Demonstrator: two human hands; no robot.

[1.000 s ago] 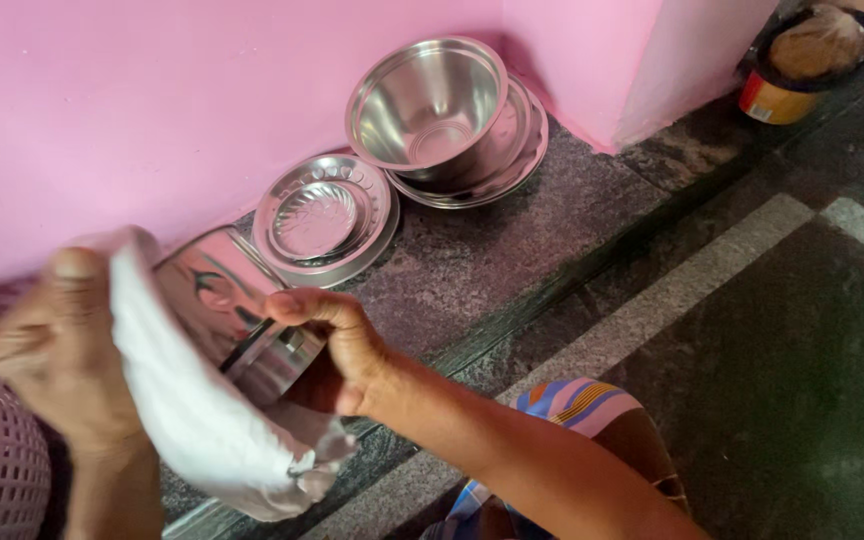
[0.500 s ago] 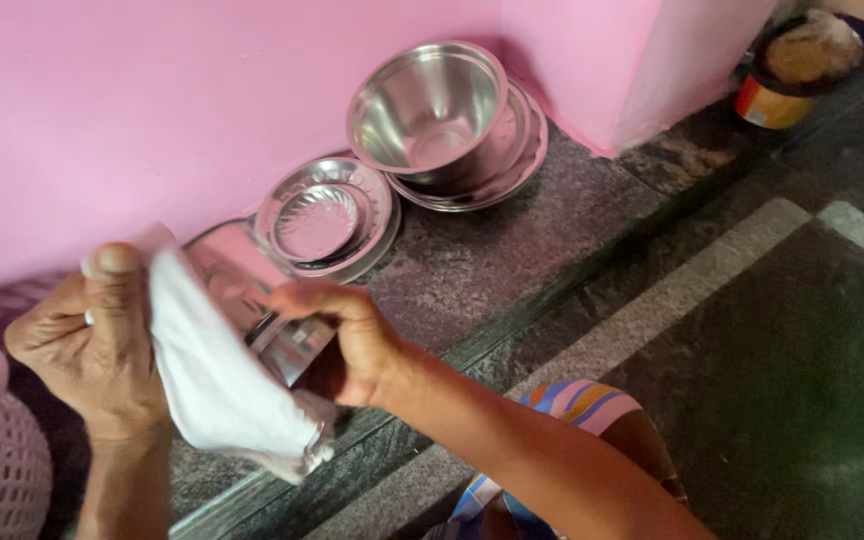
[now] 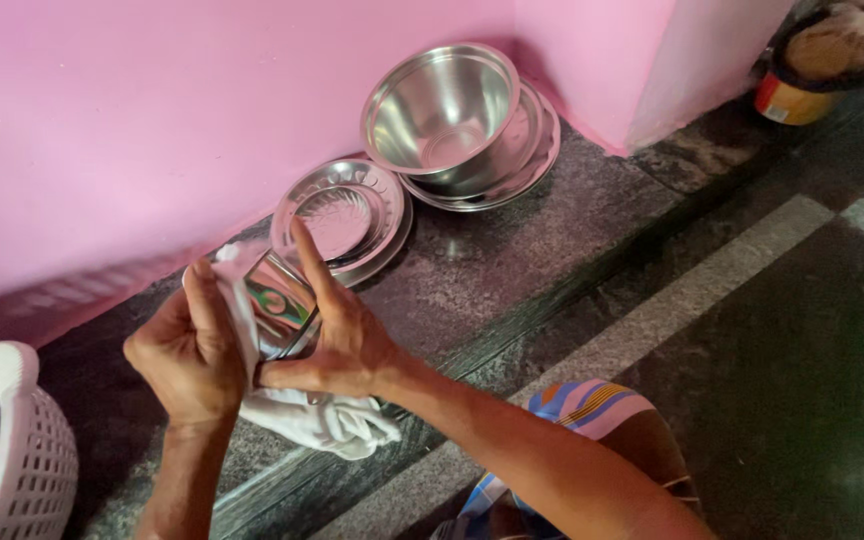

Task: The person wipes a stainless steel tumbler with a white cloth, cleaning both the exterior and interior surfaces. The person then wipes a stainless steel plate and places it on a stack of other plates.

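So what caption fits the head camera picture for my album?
Two hands, left hand and right hand, hold a shiny steel cup in a white cloth.

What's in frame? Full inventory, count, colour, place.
Shiny square steel piece: one, silver, held between both hands.
White cotton cloth: one, white, wrapped behind the steel piece, hanging below the hands.
Round embossed steel plates: a small stack, count unclear, silver, leaning on the pink wall.
Deep round steel bowl: one, silver, tilted against larger plates in the corner.
Large round steel plates: count unclear, silver, behind the bowl.
Dark stone ledge: one, grey-black, along the wall.
White perforated plastic basket: one, lower left.
Yellow-and-red round container: one, top right.
Left hand: grip on cloth.
Right hand: grip on steel piece.
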